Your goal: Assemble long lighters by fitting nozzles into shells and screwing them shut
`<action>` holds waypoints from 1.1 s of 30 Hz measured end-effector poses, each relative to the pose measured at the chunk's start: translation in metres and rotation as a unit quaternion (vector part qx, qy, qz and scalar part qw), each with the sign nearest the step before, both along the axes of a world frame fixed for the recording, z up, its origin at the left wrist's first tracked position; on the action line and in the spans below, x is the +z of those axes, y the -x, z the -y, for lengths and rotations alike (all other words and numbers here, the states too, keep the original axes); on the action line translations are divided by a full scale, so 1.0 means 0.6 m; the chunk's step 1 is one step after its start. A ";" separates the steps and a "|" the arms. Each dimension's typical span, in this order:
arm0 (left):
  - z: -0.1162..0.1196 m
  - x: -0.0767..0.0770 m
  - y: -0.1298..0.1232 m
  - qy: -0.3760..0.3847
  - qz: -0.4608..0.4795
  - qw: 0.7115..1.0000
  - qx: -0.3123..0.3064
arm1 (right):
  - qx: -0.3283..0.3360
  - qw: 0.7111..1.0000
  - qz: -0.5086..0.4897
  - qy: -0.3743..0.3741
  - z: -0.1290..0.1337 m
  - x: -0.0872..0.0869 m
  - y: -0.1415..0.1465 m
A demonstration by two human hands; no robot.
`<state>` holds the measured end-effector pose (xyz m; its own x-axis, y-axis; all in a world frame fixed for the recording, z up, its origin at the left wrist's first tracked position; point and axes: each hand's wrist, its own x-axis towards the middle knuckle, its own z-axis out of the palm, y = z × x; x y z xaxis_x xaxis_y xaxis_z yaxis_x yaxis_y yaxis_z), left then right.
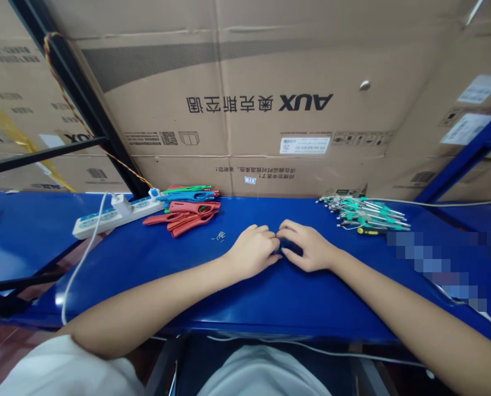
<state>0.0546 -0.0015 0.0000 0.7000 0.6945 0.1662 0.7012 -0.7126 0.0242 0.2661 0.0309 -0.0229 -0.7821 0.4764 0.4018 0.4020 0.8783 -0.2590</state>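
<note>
My left hand (255,250) and my right hand (309,246) meet over the middle of the blue table, fingers curled towards each other and fingertips almost touching. Between them is something small and dark blue that I cannot make out against the tabletop and the shadow. Just left of my left hand lie several tiny metal pieces (220,236), perhaps screws. Beyond them are piled red plastic casings (193,217) and blue plastic casings (191,196), long with a loop-shaped opening. Past my right hand sits a pile of metal rods with green plastic parts (371,212) and thin wires.
A white power strip (117,214) with a plug and cables stands at the left. A yellow-handled tool (371,231) lies before the rod pile. Large cardboard (245,66) walls the table's back edge. Blue metal posts rise at the right, and the far right is pixelated.
</note>
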 end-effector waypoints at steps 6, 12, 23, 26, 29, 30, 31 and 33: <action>-0.007 -0.008 0.030 0.087 0.131 0.988 -0.002 | -0.006 0.994 0.089 0.061 -0.001 0.015 -0.010; -0.031 -0.026 0.087 0.121 0.196 0.972 0.048 | -0.028 0.984 0.083 0.154 -0.015 0.030 -0.036; -0.043 -0.059 0.087 0.153 0.291 0.943 0.052 | -0.055 0.969 0.008 0.242 -0.035 0.025 -0.046; -0.041 -0.060 0.085 0.152 0.296 0.942 0.051 | -0.128 0.980 -0.026 0.152 -0.041 0.017 -0.048; -0.041 -0.063 0.082 0.141 0.299 0.943 0.041 | -0.206 0.977 -0.006 0.050 -0.048 0.015 -0.056; -0.041 -0.064 0.082 0.134 0.297 0.945 0.039 | -0.226 0.974 0.008 0.036 -0.050 0.016 -0.060; -0.041 -0.064 0.081 0.126 0.293 0.947 0.037 | -0.244 0.969 0.019 0.029 -0.052 0.017 -0.063; -0.038 -0.061 0.080 0.108 0.278 0.954 0.032 | -0.277 0.960 0.032 0.027 -0.054 0.020 -0.069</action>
